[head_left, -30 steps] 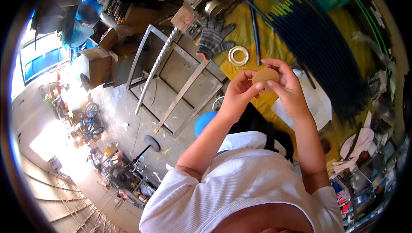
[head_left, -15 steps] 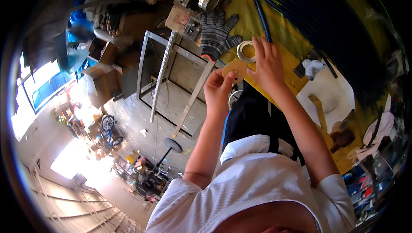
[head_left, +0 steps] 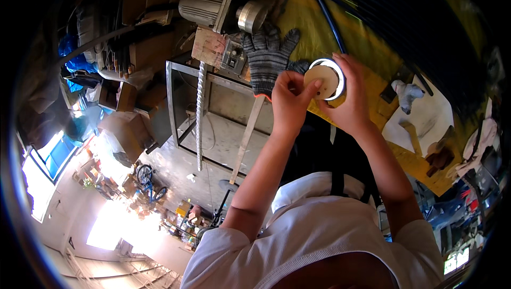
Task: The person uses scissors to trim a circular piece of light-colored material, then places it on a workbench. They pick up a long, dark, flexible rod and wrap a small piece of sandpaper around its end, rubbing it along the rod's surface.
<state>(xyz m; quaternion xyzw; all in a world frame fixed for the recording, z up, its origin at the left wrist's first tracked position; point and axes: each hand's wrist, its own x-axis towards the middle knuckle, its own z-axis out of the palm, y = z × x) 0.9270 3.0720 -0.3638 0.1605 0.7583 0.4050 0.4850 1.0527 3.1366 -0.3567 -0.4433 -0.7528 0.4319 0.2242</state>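
Between the thumb and fingers of my left hand (head_left: pixel 290 100) is a thin, round tan disc (head_left: pixel 321 80) with small holes in it. The disc lies over a white ring (head_left: pixel 339 91), covering most of its middle. My right hand (head_left: pixel 348 97) curls round the ring's right side, fingers at its far edge and thumb at its near edge. Just beyond my left hand a grey striped work glove (head_left: pixel 264 57) with an orange cuff lies flat. A dark tube (head_left: pixel 326 15) runs across the yellow surface, its end close to my right fingertips.
An electric motor (head_left: pixel 205 4) with a metal drum (head_left: pixel 251 16) stands at the far left of the bench. Below it is a metal frame (head_left: pixel 170 97) beside a twisted rod (head_left: pixel 199 124). Coiled black tubing (head_left: pixel 420 39) fills the far right. A white sheet (head_left: pixel 426 121) lies on the yellow surface (head_left: pixel 394 145).
My left hand has moved right and away from me, bringing the disc over the ring. My right hand has closed round the ring. The whole view has turned slightly.
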